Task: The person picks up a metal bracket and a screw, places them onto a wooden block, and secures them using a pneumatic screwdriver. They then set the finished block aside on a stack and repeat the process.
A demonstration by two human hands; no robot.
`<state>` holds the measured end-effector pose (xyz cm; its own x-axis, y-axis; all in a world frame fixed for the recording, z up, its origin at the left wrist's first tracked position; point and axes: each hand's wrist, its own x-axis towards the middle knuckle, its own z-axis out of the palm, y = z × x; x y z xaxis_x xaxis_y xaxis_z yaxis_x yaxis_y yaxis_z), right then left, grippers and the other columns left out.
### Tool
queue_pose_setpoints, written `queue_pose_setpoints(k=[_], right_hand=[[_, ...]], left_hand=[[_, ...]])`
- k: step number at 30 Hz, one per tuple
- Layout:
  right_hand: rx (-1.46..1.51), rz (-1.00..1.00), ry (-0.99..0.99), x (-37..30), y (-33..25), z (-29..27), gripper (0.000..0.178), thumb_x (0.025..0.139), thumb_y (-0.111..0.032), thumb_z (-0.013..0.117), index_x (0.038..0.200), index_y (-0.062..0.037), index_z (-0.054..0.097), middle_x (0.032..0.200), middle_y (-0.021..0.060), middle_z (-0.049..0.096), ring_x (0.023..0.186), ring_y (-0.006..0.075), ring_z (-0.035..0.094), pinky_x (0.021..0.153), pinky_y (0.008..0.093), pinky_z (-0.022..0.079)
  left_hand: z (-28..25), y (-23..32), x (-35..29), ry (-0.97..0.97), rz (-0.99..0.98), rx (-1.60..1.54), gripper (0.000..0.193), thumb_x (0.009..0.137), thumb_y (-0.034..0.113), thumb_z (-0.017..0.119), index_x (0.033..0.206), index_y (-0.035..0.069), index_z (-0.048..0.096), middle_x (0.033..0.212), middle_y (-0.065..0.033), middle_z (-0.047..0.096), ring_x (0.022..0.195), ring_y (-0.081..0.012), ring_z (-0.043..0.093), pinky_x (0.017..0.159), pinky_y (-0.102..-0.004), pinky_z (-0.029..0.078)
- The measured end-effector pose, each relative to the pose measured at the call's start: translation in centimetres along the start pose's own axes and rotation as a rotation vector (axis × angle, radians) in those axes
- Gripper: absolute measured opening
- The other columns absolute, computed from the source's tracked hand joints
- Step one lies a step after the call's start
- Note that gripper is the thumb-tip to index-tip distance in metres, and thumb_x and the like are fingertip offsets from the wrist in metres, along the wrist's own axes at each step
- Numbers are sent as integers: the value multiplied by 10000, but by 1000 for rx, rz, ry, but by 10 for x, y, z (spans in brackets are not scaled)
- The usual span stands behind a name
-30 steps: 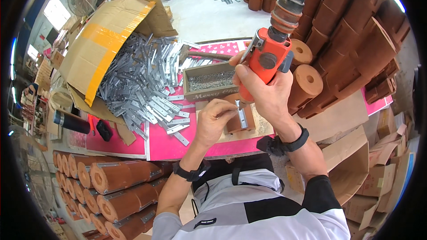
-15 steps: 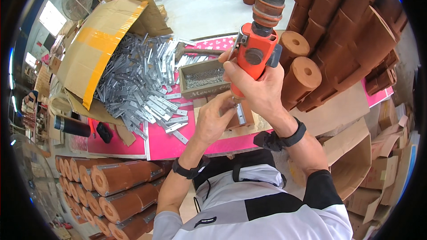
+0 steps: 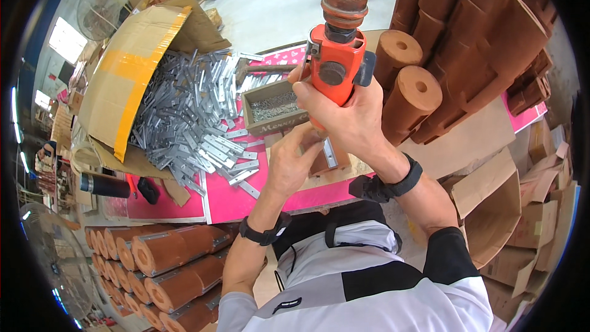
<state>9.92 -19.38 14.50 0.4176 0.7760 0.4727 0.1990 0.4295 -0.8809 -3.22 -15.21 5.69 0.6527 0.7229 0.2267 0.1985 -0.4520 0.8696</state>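
My right hand (image 3: 347,114) grips an orange power screwdriver (image 3: 335,64) held upright, its hose running up out of view. Below it, my left hand (image 3: 294,163) pinches the tool's tip area against a small brown block (image 3: 329,158) that carries a grey metal bracket (image 3: 330,152). The block rests on a pink board (image 3: 246,200). The tool's tip is hidden behind my hands. Just behind my hands stands a small open box of screws (image 3: 270,109).
A tipped cardboard box (image 3: 132,71) spills several grey metal brackets (image 3: 190,120) over the pink board. Brown cylindrical blocks (image 3: 418,95) are stacked at right and lower left (image 3: 160,258). Cardboard scraps (image 3: 491,203) lie at right; a dark bottle (image 3: 104,185) at left.
My right hand has brought the orange screwdriver more upright and nearer the block. My left hand stays at the bracket on the block.
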Motion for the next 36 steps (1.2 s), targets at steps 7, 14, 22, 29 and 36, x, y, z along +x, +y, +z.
queue_pose_setpoints(k=[7,14,22,29,36], right_hand=[[-25,-74,36,2,10,-1,208,810,-57,685,991,17,614,851,27,649,747,75,588,674,242,506],[-40,-72,53,5,28,2,271,788,-111,706,1019,-6,612,801,43,644,701,110,592,670,276,501],[-77,-101,68,4,36,1,351,758,-144,723,1061,-15,601,755,90,650,654,144,607,643,311,507],[-75,-80,71,3,41,0,358,756,-151,726,1060,-15,595,762,97,640,653,155,606,644,320,507],[-80,-40,17,-3,43,1,215,827,-61,684,1018,-10,600,897,19,640,798,72,584,708,245,497]], left_hand=[[6,-6,2,95,38,1,349,784,3,690,1125,25,622,938,-124,703,877,-225,700,764,-328,534],[11,-19,8,103,117,42,314,785,2,695,1092,18,629,910,-121,693,853,-225,703,739,-331,531],[11,-19,10,97,89,45,267,788,26,703,1049,12,647,919,-125,691,847,-251,694,736,-339,525],[11,-17,11,109,121,104,225,795,40,698,1018,26,669,909,-119,686,838,-260,681,736,-345,528],[3,-7,5,-120,46,68,679,685,221,795,1269,25,510,1284,-165,526,1231,-341,464,1006,-435,383]])
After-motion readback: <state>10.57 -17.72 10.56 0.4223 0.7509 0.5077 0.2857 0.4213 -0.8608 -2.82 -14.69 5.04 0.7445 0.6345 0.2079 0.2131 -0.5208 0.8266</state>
